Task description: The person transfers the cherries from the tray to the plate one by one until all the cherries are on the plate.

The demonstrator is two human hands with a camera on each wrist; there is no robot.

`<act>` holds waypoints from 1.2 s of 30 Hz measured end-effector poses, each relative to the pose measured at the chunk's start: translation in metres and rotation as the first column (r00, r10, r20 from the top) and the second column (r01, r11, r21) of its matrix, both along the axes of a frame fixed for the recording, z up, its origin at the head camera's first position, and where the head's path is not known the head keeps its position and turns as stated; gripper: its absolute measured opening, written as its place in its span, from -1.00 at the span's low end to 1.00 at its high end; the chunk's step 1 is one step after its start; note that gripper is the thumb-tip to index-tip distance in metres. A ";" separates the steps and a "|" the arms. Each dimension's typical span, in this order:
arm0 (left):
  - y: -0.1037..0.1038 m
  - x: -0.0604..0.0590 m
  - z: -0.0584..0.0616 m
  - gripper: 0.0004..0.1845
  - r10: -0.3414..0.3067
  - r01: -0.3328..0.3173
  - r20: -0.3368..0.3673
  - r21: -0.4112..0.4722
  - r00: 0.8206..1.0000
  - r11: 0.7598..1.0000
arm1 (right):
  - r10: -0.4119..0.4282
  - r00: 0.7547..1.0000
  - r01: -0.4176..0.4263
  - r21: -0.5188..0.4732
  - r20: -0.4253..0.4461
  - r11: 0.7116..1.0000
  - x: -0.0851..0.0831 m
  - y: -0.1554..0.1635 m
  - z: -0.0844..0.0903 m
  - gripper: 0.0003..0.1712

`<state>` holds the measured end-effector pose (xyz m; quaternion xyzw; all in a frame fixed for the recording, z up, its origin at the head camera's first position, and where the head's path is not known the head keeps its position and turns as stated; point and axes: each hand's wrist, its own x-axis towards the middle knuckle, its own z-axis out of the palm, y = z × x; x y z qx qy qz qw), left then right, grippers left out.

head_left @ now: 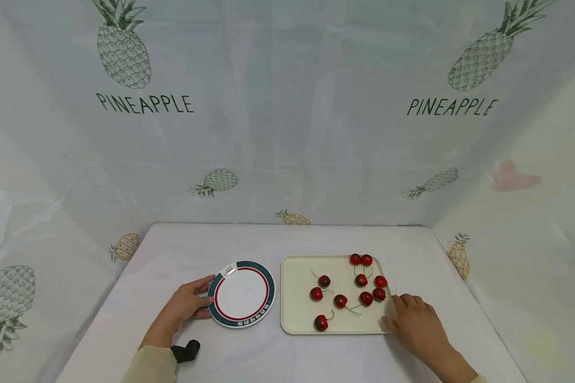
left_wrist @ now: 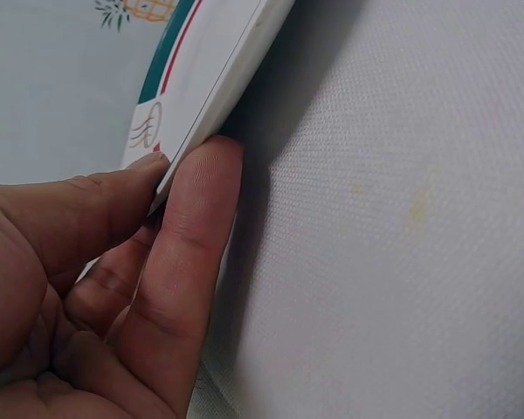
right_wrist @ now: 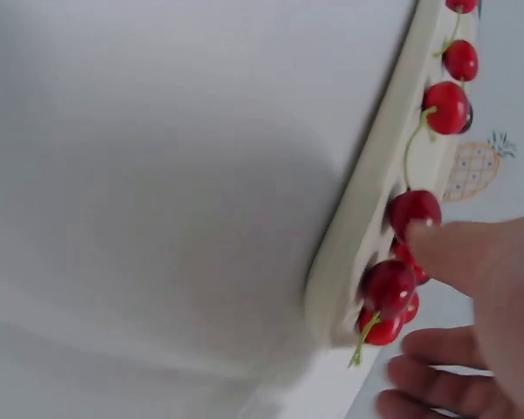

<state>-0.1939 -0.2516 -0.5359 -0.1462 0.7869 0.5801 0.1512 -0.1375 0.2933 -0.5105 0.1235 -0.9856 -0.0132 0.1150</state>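
On the left, my left hand (head_left: 190, 302) pinches the near-left rim of a round plate (head_left: 241, 294). The plate is white with a green band and a thin red ring. In the left wrist view the thumb (left_wrist: 96, 205) lies on the upper side of the rim and a finger (left_wrist: 196, 209) is under it. Several red cherries (head_left: 340, 301) with green stems lie scattered on a cream rectangular tray (head_left: 299, 316). At the tray's right edge is my right hand (head_left: 419, 325), its fingers apart with nothing visible between them. One cherry (right_wrist: 389, 286) lies near its thumb in the right wrist view.
White cloth covers the table (head_left: 249, 356). Behind it hangs a pale curtain (head_left: 287, 133) printed with pineapples. A small black object (head_left: 187, 351) shows beside the left sleeve (head_left: 150, 364). The plate stands just left of the tray, a narrow gap between them.
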 end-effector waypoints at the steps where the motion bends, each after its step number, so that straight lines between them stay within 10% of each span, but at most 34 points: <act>1: 0.000 0.000 0.000 -0.24 0.001 -0.001 0.000 0.000 1.000 1.000 | 0.015 0.999 -0.016 -0.013 -0.040 1.000 -0.002 -0.002 0.002 -0.39; 14: 0.001 0.000 0.001 -0.24 0.022 -0.022 0.018 0.017 1.000 1.000 | 0.327 0.934 -0.324 0.048 -0.146 0.945 -0.019 -0.027 -0.008 -0.56; 36: 0.002 0.004 0.003 -0.27 0.016 -0.016 -0.006 0.047 1.000 0.999 | 0.388 0.916 -0.368 0.170 -0.104 0.914 -0.031 -0.041 -0.022 -0.77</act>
